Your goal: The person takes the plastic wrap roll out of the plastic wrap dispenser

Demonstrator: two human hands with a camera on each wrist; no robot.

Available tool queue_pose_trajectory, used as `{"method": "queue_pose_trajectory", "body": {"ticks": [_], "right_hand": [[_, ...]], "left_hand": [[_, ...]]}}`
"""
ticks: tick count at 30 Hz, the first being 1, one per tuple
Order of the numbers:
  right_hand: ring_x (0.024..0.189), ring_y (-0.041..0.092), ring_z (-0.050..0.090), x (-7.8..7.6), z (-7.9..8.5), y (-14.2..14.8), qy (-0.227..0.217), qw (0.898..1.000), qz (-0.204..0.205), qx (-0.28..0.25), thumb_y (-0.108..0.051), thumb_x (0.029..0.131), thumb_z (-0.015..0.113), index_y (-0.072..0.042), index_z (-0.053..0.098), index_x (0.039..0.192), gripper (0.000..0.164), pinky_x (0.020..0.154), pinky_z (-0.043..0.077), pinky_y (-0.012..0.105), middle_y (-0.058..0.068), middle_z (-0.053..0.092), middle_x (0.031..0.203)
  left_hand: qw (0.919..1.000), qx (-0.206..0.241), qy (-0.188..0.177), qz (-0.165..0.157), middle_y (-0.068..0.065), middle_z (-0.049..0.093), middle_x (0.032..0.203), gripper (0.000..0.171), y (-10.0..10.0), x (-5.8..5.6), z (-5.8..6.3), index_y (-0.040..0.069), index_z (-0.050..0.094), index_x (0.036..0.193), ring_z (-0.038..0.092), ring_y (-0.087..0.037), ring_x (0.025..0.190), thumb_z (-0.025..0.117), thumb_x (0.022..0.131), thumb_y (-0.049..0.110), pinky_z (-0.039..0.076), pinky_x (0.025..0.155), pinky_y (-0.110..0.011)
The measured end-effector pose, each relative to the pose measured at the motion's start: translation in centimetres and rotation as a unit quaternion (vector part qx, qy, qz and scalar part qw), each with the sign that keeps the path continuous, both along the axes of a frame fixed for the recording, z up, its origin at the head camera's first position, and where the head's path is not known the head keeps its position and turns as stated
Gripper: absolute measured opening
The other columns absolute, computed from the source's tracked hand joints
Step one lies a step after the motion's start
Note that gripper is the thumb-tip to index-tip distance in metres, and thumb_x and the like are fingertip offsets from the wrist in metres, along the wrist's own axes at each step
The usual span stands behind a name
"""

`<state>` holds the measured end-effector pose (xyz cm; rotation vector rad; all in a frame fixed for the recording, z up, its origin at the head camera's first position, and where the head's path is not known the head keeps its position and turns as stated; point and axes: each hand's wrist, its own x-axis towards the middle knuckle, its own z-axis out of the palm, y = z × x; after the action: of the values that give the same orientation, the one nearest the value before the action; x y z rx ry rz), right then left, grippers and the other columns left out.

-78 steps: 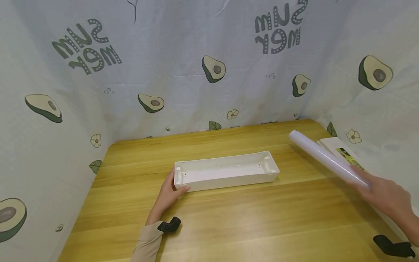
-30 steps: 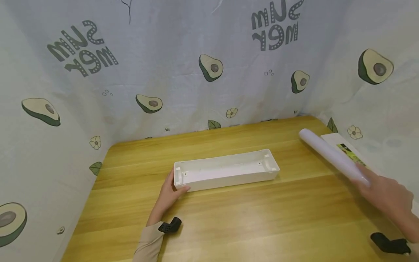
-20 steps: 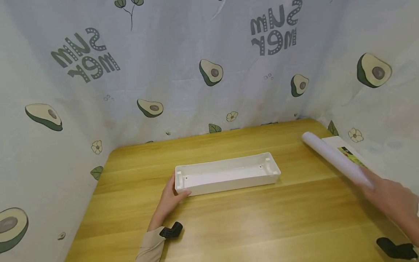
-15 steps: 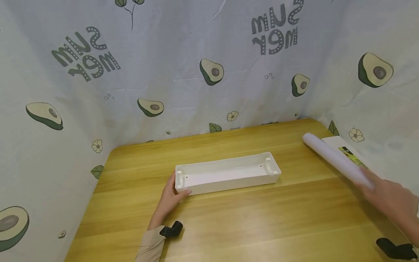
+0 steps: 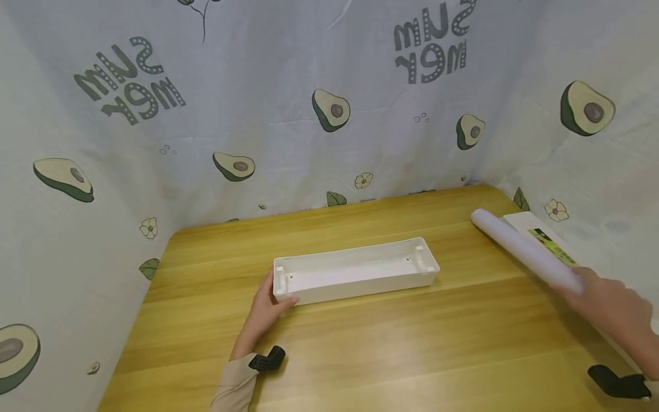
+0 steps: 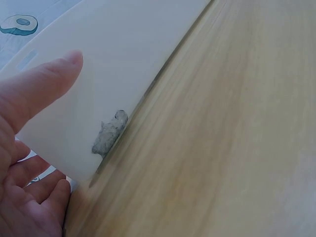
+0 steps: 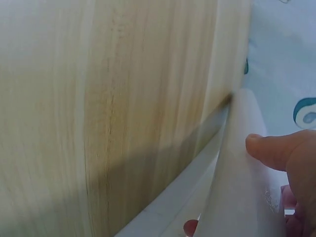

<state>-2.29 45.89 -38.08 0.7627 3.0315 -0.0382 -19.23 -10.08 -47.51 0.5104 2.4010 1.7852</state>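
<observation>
A long white plastic box, open at the top with holders at both ends, sits in the middle of the table. My left hand grips its left end, thumb on the near wall and fingers behind the end. The left wrist view shows a grey smudged patch low on the box's wall, near the thumb. At the right, my right hand holds the near end of a whitish roll of plastic wrap, which slants away to the far left. In the right wrist view the thumb lies along the roll.
A flat white piece with a green and yellow label lies at the table's right edge, partly behind the roll. A printed avocado curtain hangs around the back and sides of the wooden table.
Compared with the oldest frame, the roll and right hand sit slightly farther right, nearer the labelled piece. The left hand and box stay put; small shifts of the whole view come from the head.
</observation>
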Motion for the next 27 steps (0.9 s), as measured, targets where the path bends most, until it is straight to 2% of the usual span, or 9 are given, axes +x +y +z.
{"method": "queue_pose_trajectory", "body": {"ticks": [3, 7, 10, 14, 17, 23, 27], "right_hand": [[0.067, 0.04, 0.05, -0.5, 0.1, -0.2, -0.024, 1.0, -0.011, -0.009, -0.039, 0.086, 0.062, 0.015, 0.033, 0.124, 0.071, 0.056, 0.04, 0.048, 0.042, 0.049, 0.096], [0.07, 0.042, 0.051, -0.8, 0.0, -0.2, -0.02, 1.0, 0.004, -0.012, -0.039, 0.085, 0.062, 0.017, 0.037, 0.12, 0.071, 0.056, 0.041, 0.051, 0.043, 0.048, 0.098], [0.066, 0.038, 0.049, -0.9, -0.1, 0.0, -0.023, 0.999, 0.031, -0.015, -0.045, 0.086, 0.06, 0.02, 0.04, 0.115, 0.074, 0.052, 0.04, 0.047, 0.04, 0.051, 0.09], [0.061, 0.029, 0.046, -1.1, -0.2, 0.3, -0.034, 0.998, 0.059, -0.014, -0.048, 0.087, 0.057, 0.022, 0.044, 0.11, 0.075, 0.048, 0.037, 0.039, 0.028, 0.053, 0.075], [0.06, 0.028, 0.045, -1.4, -0.5, 0.3, -0.043, 0.997, 0.057, -0.005, -0.048, 0.086, 0.058, 0.021, 0.046, 0.108, 0.074, 0.049, 0.037, 0.037, 0.022, 0.052, 0.071], [0.063, 0.029, 0.047, -1.1, -1.2, 0.2, -0.078, 0.996, 0.039, 0.01, -0.053, 0.086, 0.056, 0.022, 0.043, 0.111, 0.08, 0.058, 0.037, 0.044, 0.027, 0.055, 0.076], [0.064, 0.029, 0.048, -0.7, -1.5, 0.1, -0.085, 0.995, 0.034, 0.026, -0.052, 0.085, 0.058, 0.022, 0.043, 0.112, 0.08, 0.062, 0.036, 0.048, 0.03, 0.056, 0.079]], "left_hand": [[1.0, 0.001, 0.001, 0.002, -0.015, 0.026, 0.153, 0.094, 0.0, 0.0, 0.2, 0.01, 0.017, 0.151, 0.029, -0.032, 0.141, 0.076, 0.078, 0.013, 0.026, 0.113, -0.045], [1.0, 0.004, 0.003, 0.006, -0.016, 0.026, 0.153, 0.094, -0.1, 0.0, 0.2, 0.009, 0.017, 0.151, 0.03, -0.032, 0.14, 0.076, 0.078, 0.012, 0.027, 0.112, -0.046], [1.0, 0.004, 0.001, 0.007, -0.016, 0.026, 0.153, 0.094, -0.2, 0.0, 0.3, 0.009, 0.017, 0.151, 0.031, -0.033, 0.139, 0.076, 0.078, 0.011, 0.027, 0.112, -0.046], [1.0, 0.003, 0.001, 0.007, -0.016, 0.027, 0.153, 0.093, -0.3, 0.0, 0.4, 0.01, 0.017, 0.151, 0.031, -0.033, 0.139, 0.076, 0.078, 0.012, 0.028, 0.112, -0.046], [0.9999, 0.006, 0.005, 0.008, -0.016, 0.027, 0.153, 0.094, -0.3, -0.1, 0.4, 0.01, 0.017, 0.151, 0.031, -0.033, 0.139, 0.076, 0.077, 0.012, 0.028, 0.112, -0.047], [0.9999, -0.006, 0.008, 0.007, -0.015, 0.026, 0.153, 0.094, -0.2, 0.0, 0.1, 0.01, 0.017, 0.151, 0.031, -0.033, 0.139, 0.076, 0.078, 0.015, 0.027, 0.112, -0.049], [1.0, -0.006, 0.003, -0.001, -0.015, 0.024, 0.154, 0.095, -0.1, 0.1, 0.1, 0.011, 0.015, 0.151, 0.027, -0.032, 0.141, 0.076, 0.078, 0.015, 0.025, 0.113, -0.047]]}}
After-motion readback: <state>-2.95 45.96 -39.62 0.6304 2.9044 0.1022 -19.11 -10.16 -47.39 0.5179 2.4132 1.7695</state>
